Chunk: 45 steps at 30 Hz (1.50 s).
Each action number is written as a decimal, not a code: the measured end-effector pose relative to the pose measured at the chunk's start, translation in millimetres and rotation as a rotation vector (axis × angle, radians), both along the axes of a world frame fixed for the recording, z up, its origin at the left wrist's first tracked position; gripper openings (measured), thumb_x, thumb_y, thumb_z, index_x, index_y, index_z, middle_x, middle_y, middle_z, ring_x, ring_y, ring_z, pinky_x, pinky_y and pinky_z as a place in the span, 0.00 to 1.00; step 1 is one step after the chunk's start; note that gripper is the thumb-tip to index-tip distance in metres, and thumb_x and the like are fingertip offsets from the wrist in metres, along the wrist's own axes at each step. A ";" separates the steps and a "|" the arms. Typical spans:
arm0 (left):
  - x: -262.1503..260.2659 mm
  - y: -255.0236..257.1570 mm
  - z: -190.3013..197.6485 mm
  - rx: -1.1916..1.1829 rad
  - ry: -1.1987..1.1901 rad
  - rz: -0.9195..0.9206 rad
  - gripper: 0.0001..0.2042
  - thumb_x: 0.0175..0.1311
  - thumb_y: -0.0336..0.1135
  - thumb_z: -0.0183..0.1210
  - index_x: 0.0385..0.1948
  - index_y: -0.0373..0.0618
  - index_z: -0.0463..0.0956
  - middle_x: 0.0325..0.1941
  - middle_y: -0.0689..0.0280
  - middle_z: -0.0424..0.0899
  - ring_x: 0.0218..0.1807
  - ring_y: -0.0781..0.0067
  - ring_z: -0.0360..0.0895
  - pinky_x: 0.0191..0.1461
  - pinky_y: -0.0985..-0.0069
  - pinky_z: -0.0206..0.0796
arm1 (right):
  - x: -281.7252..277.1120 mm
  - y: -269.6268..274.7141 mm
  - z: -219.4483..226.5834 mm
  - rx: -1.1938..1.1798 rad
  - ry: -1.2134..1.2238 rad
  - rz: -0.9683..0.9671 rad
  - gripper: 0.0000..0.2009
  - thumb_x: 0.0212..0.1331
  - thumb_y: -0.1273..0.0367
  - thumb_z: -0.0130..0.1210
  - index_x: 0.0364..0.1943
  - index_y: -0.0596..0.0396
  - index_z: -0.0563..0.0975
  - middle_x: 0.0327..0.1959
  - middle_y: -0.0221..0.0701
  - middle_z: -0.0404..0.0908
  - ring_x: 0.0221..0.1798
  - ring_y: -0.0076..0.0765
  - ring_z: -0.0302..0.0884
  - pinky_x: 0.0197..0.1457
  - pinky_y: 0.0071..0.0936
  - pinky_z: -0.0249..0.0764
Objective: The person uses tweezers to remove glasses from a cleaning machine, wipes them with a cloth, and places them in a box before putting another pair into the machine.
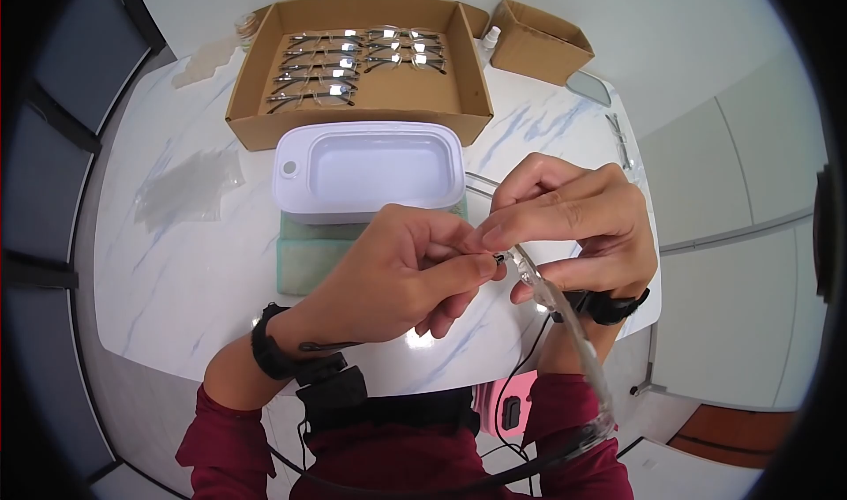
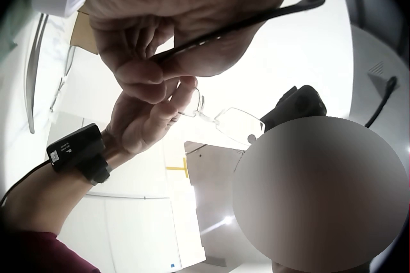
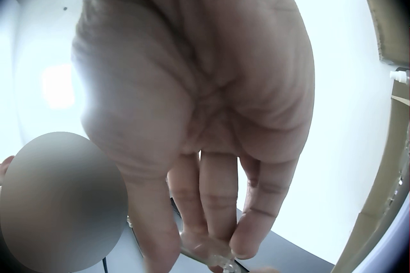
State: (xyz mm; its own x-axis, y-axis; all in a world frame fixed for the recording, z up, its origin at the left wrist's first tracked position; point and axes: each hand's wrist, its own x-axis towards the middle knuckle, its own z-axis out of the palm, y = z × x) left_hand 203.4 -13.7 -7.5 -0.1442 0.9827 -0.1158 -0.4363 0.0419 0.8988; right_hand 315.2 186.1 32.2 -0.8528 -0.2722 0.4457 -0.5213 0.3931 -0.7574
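Observation:
My hands meet over the front of the table, both on a pair of clear-rimmed eyeglasses (image 1: 573, 332). With thumb and fingers my left hand (image 1: 397, 275) pinches one dark temple (image 2: 256, 20) near its hinge end; the temple's tip sticks out past the palm in the left wrist view. Thumb and fingers of my right hand (image 1: 587, 222) hold the frame beside that hinge. The lenses (image 2: 240, 124) show in the left wrist view, beyond the right fingertips. The second temple (image 1: 520, 473) stretches toward my body. Fingers hide most of the hinge.
A lavender basin (image 1: 296, 195) stands on a green cloth (image 1: 309, 266) behind my hands. Beyond it, a cardboard box (image 1: 353, 120) holds several eyeglasses in rows. A smaller box (image 1: 538, 50) and a white bottle (image 1: 490, 41) are at the back right. Plastic bags (image 1: 190, 187) lie left.

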 end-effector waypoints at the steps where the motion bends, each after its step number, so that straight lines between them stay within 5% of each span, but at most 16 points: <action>1: -0.2 0.1 -0.6 -0.002 0.006 -0.003 0.08 0.70 0.31 0.58 0.36 0.34 0.80 0.18 0.70 0.76 0.16 0.85 0.68 0.19 0.83 0.59 | -0.1 -0.5 0.6 -0.011 -0.005 0.001 0.23 0.45 0.62 0.72 0.45 0.64 0.85 0.37 0.41 0.88 0.37 0.38 0.82 0.53 0.34 0.73; 6: 0.6 -1.6 7.2 -0.049 0.160 0.076 0.06 0.69 0.29 0.57 0.36 0.35 0.80 0.21 0.70 0.79 0.19 0.86 0.72 0.22 0.85 0.62 | 1.6 -0.3 2.5 0.044 -0.018 -0.011 0.22 0.45 0.66 0.72 0.46 0.62 0.85 0.38 0.41 0.88 0.40 0.39 0.82 0.54 0.35 0.72; 9: -2.8 -2.9 5.8 0.001 0.403 0.172 0.05 0.67 0.26 0.57 0.37 0.35 0.80 0.22 0.70 0.81 0.21 0.86 0.74 0.24 0.85 0.64 | -1.4 -2.3 3.6 0.060 0.032 -0.032 0.23 0.33 0.73 0.72 0.42 0.67 0.85 0.39 0.46 0.88 0.41 0.46 0.81 0.44 0.35 0.73; 11: -6.6 -4.0 3.6 0.066 0.590 0.266 0.05 0.67 0.26 0.57 0.37 0.35 0.80 0.21 0.70 0.81 0.21 0.86 0.75 0.24 0.84 0.65 | -3.2 -4.9 4.2 0.052 -0.008 -0.049 0.22 0.45 0.77 0.65 0.50 0.61 0.83 0.51 0.46 0.85 0.55 0.46 0.80 0.59 0.39 0.73; 14: -15.0 -6.4 5.1 0.192 0.941 0.491 0.04 0.64 0.24 0.59 0.37 0.34 0.81 0.19 0.67 0.81 0.19 0.82 0.76 0.23 0.83 0.65 | -6.5 -16.0 3.0 -0.168 -0.054 -0.150 0.26 0.46 0.81 0.60 0.57 0.64 0.79 0.58 0.49 0.80 0.59 0.50 0.78 0.60 0.41 0.75; 15: -16.6 -6.5 4.8 0.268 1.082 0.620 0.05 0.62 0.23 0.60 0.37 0.35 0.81 0.19 0.65 0.80 0.18 0.79 0.76 0.23 0.82 0.65 | -5.3 -17.0 3.3 -0.233 -0.097 -0.177 0.26 0.54 0.80 0.57 0.62 0.67 0.73 0.60 0.50 0.78 0.58 0.49 0.79 0.59 0.39 0.77; 19: -18.5 -13.5 12.4 0.332 1.516 0.793 0.08 0.58 0.24 0.62 0.39 0.37 0.78 0.21 0.64 0.77 0.20 0.68 0.77 0.22 0.73 0.66 | -3.1 -25.1 6.2 -0.516 -0.262 -0.253 0.22 0.62 0.78 0.54 0.62 0.69 0.71 0.58 0.49 0.79 0.56 0.42 0.81 0.59 0.38 0.77; 22: -14.7 -14.3 14.0 0.327 1.607 0.837 0.08 0.56 0.21 0.64 0.37 0.39 0.80 0.19 0.65 0.77 0.16 0.72 0.73 0.20 0.75 0.62 | -3.0 -35.2 5.9 -0.521 -0.376 -0.271 0.20 0.65 0.76 0.55 0.60 0.69 0.72 0.47 0.44 0.84 0.49 0.34 0.83 0.56 0.32 0.78; 32: -13.5 -13.5 20.6 0.418 1.479 0.880 0.10 0.55 0.20 0.65 0.39 0.39 0.80 0.20 0.66 0.79 0.18 0.73 0.75 0.22 0.79 0.65 | -4.4 -59.6 12.0 -0.375 -0.211 -0.394 0.16 0.61 0.76 0.60 0.54 0.65 0.79 0.33 0.32 0.78 0.40 0.26 0.76 0.45 0.23 0.74; 45: -14.8 -13.3 19.5 0.463 1.316 0.828 0.07 0.58 0.22 0.64 0.38 0.36 0.78 0.23 0.63 0.76 0.20 0.66 0.74 0.23 0.71 0.64 | -0.6 -66.7 15.4 -0.316 -0.170 -0.449 0.18 0.60 0.77 0.58 0.56 0.63 0.78 0.33 0.32 0.80 0.34 0.24 0.74 0.38 0.20 0.70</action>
